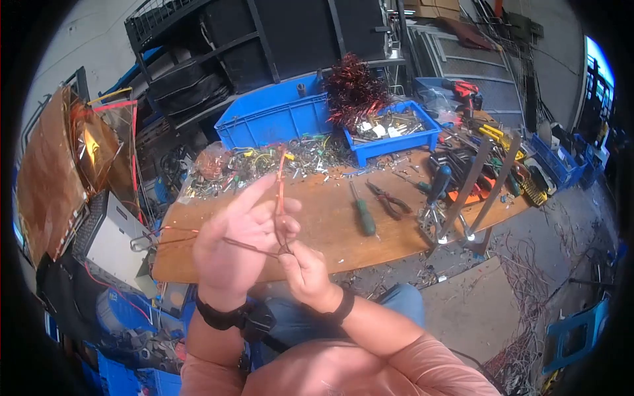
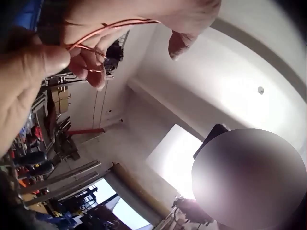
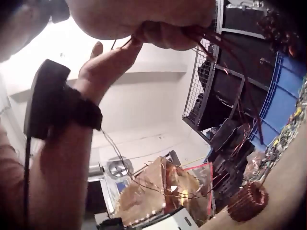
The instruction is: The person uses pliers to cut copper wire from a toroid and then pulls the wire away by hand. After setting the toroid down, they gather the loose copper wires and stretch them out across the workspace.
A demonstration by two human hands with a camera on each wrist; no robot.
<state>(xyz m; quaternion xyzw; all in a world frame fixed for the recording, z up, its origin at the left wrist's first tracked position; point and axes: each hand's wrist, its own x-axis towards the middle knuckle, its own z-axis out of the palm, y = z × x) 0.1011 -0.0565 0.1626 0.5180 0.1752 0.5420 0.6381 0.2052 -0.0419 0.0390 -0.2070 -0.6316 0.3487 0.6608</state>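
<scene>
Reddish-brown wire (image 1: 251, 247) runs in thin strands and a narrow loop above the wooden table. My right hand (image 1: 309, 272) pinches it between thumb and fingers where the strands meet. Beside it, my left hand (image 1: 241, 241) has its palm turned up and fingers loosely extended, with the wire passing across it. The left wrist view shows a curved length of wire (image 2: 115, 25) between the right hand (image 2: 31, 76) and the left hand. In the right wrist view several strands (image 3: 244, 81) hang from the right hand (image 3: 148, 21), and the left hand (image 3: 108, 69) is behind.
On the wooden table (image 1: 330, 204) lie a green screwdriver (image 1: 364, 216), pliers (image 1: 391, 200) and small scraps. Blue bins (image 1: 271, 122) stand along its back, and more tools lie at the right. A copper-coloured coil (image 3: 248, 202) rests on the table in the right wrist view.
</scene>
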